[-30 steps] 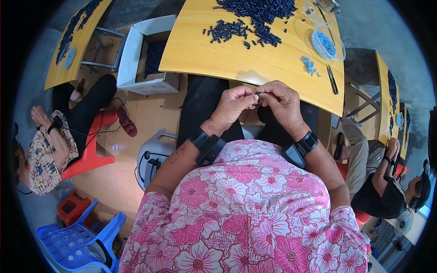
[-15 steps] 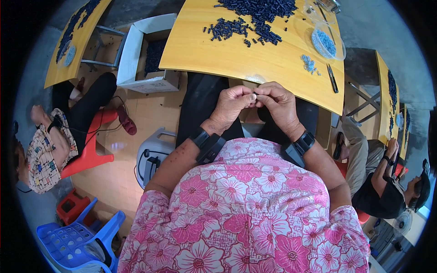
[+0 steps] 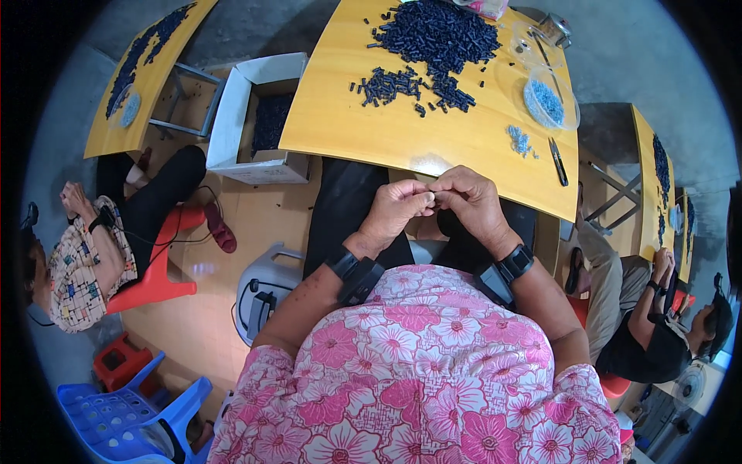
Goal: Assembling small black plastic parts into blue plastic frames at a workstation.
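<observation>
My left hand point(image 3: 396, 210) and my right hand point(image 3: 471, 204) meet fingertip to fingertip just off the table's near edge. Both are closed in a pinch on a small dark piece, mostly hidden by the fingers. On the yellow table point(image 3: 332, 127) ahead lies a big heap of small black cylindrical pieces point(image 3: 437, 35), with a smaller cluster point(image 3: 389, 85) nearer to me. To the right are a few loose pale-blue bits point(image 3: 520, 141), a clear round tub point(image 3: 547, 102) of such bits, and black tweezers point(image 3: 558, 162).
A white cardboard box point(image 3: 259, 172) with black pieces inside stands left of the table. A grey stool point(image 3: 263, 290) is on the floor at my left, a blue plastic chair point(image 3: 116, 406) behind it. One person point(image 3: 89, 255) sits at left, another point(image 3: 649, 332) at right.
My view has tilted, so the table and hands sit lower in the picture. My fingertips stay pinched together, the right hand now slightly higher over the left.
</observation>
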{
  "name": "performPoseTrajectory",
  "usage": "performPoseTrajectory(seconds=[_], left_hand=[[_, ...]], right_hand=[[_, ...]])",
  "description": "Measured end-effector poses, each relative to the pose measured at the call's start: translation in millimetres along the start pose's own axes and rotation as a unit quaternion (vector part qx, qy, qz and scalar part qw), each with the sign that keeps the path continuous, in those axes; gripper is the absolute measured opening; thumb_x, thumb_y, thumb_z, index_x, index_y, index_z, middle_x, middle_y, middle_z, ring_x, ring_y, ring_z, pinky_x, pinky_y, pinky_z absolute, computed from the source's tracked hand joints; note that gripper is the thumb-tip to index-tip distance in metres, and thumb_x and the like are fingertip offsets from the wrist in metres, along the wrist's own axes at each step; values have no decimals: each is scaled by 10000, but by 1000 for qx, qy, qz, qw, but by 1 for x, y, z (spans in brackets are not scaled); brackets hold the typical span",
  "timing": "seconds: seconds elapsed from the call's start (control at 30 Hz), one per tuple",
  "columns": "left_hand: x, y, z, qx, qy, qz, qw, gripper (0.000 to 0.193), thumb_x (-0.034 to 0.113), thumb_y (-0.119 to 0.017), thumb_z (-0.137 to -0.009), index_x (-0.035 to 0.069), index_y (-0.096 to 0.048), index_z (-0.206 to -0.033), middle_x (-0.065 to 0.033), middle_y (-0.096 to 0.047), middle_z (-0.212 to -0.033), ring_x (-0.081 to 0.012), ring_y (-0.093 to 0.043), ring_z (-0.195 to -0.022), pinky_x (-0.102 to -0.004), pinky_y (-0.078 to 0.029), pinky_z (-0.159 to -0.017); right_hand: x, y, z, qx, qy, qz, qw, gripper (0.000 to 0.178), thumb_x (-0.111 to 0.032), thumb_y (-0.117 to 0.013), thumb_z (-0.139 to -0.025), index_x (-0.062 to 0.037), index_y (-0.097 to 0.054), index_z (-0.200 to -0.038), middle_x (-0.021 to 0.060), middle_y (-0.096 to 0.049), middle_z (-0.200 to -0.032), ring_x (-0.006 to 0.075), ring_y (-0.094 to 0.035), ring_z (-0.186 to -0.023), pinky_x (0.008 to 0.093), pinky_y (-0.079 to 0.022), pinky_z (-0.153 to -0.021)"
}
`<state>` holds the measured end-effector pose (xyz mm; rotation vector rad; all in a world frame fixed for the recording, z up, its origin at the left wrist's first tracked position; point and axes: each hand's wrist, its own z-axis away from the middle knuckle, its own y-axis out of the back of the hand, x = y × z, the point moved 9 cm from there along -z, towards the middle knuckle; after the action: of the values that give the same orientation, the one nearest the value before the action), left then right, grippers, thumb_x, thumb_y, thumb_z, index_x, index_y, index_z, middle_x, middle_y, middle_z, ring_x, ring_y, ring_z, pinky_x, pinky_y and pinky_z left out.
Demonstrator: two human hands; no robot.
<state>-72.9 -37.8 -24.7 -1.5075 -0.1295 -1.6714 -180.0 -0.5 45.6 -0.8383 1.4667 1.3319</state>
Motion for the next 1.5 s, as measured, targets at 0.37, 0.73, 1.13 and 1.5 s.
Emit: performPoseTrajectory(seconds=[0.37,0.73,1.13,1.5], left_hand=[[3,-3,-2,-11,-5,5,1000,177,71,-565,-905,-22,-629,-1040,-40,-629,-898,-102,-597,-816,-239,-503,-764],[12,-5,-2,-23,-11,-25,999,167,75,-589,-889,-39,-629,-1005,-42,-624,-877,-105,-589,-798,-240,-489,-735],[10,-7,-4,-18,-19,-24,999,162,65,-595,-882,-44,-632,-995,-44,-629,-862,-103,-589,-775,-231,-481,-720],[9,-8,-9,-25,-15,-5,1000,167,61,-590,-878,-50,-630,-996,-41,-621,-834,-100,-583,-760,-236,-482,-714]], right_hand=[[-10,47,-48,166,31,102,980,150,-109,-703,-780,-15,-699,-897,106,-662,-816,151,-623,-682,274,-493,-616],[-12,60,-87,230,61,289,927,174,-161,-708,-777,-29,-678,-886,97,-648,-705,163,-595,-576,290,-476,-556],[-9,58,-90,207,-1,330,921,150,-186,-631,-790,-49,-670,-835,150,-655,-784,315,-625,-715,386,-496,-664],[-12,64,-70,192,7,252,949,127,-165,-620,-734,-73,-674,-803,132,-659,-874,335,-614,-836,407,-496,-723]])
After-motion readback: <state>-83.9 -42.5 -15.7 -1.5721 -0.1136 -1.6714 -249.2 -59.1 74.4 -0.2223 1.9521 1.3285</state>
